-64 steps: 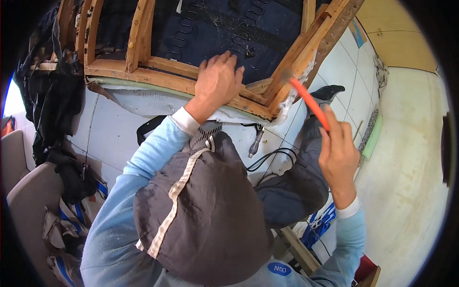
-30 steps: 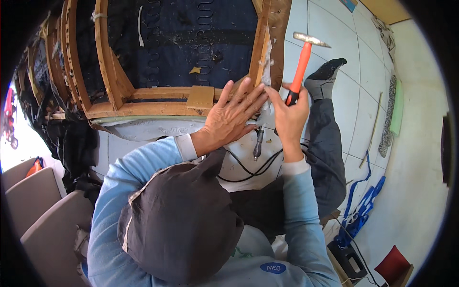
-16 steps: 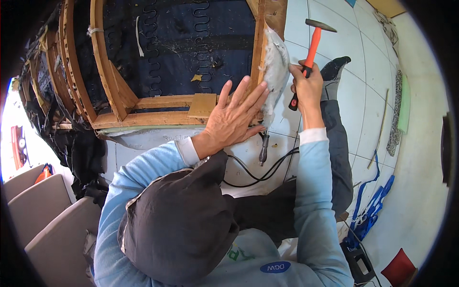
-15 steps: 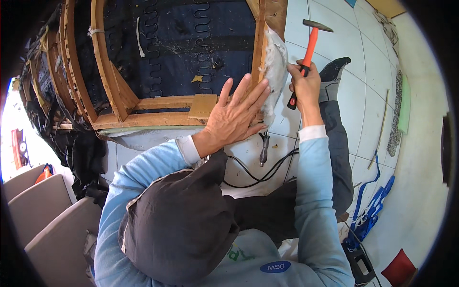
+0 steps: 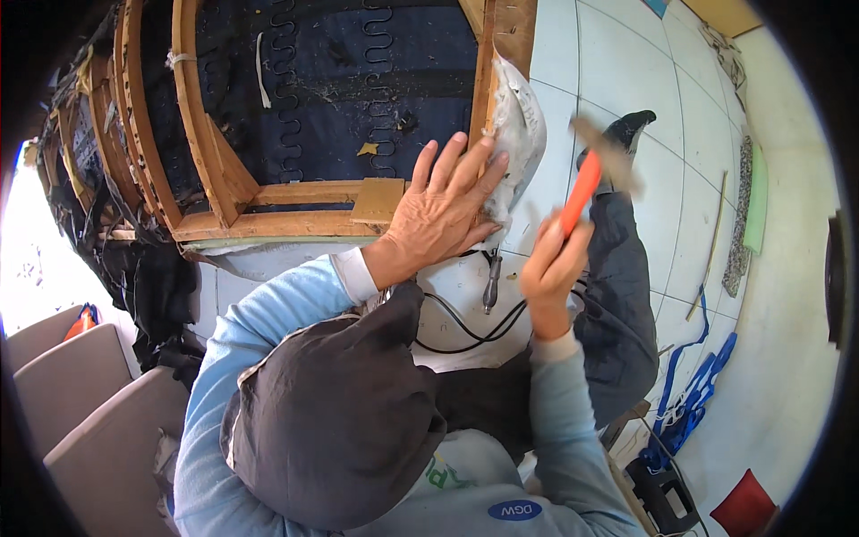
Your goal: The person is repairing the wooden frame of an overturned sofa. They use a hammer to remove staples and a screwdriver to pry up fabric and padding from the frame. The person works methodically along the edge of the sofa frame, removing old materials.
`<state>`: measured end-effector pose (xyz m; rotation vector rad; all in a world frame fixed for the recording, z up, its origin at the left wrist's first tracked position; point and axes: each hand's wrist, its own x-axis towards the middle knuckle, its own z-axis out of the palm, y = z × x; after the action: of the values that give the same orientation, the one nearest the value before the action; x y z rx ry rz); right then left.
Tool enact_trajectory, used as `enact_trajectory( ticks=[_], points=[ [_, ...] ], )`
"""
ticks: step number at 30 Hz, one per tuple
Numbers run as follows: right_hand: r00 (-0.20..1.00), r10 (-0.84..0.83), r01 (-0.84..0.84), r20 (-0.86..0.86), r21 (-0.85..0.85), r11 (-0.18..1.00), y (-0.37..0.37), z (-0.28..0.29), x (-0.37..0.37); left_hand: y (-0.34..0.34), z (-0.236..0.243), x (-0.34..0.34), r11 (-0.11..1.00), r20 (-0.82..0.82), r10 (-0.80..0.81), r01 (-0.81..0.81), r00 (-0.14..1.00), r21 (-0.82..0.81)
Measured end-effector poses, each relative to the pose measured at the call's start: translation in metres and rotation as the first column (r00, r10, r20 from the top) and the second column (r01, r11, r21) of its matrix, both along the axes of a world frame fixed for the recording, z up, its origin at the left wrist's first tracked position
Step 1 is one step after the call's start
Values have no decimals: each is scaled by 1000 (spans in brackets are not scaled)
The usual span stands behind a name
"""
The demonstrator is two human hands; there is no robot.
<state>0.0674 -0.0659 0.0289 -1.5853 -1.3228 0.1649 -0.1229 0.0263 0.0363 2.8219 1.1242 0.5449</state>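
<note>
My left hand (image 5: 438,201) lies spread over the corner of a wooden furniture frame (image 5: 295,224), its fingertips against white padding (image 5: 517,134) along the frame's right side. In my right hand (image 5: 557,268) is a hammer with an orange handle (image 5: 583,190), fingers wrapped round the grip. The hammer's head is blurred by motion and stands apart from the frame, right of the padding. A dark-handled tool like a screwdriver (image 5: 491,285) points down from under the frame's corner. Beside my left hand a small flat board (image 5: 379,199) sits across the rails.
Zigzag springs (image 5: 378,89) and dark cloth (image 5: 331,134) fill the frame. A black cable (image 5: 465,338) curls on the tiled floor (image 5: 626,67). My outstretched leg (image 5: 617,268) is at the right, blue straps (image 5: 693,403) beyond it. Beige panels (image 5: 107,430) stand at the lower left.
My right hand has come down toward me and slightly left, with the hammer tilting and its head lower. My left hand stays on the frame and has shifted only slightly.
</note>
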Motion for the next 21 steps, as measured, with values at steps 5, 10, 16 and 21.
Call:
enact_trajectory(
  ticks=[5, 10, 16, 21],
  points=[
    [999, 12, -21, -39, -221, 975, -49, -5, -27, -33, -13, -8, 998, -17, 11, -12, 1000, -67],
    [977, 54, -42, 205, -62, 997, -34, -19, -16, -38, -18, -15, 998, 5, -38, 38, 999, -56],
    [999, 1, 1, 51, -49, 999, -39, 1, -30, -38, -19, -18, 998, 6, -45, 45, 999, -35],
    [981, 57, 15, 183, -370, 929, -24, -2, -27, -39, -17, -21, 996, 36, -44, 47, 998, -72]
  ],
)
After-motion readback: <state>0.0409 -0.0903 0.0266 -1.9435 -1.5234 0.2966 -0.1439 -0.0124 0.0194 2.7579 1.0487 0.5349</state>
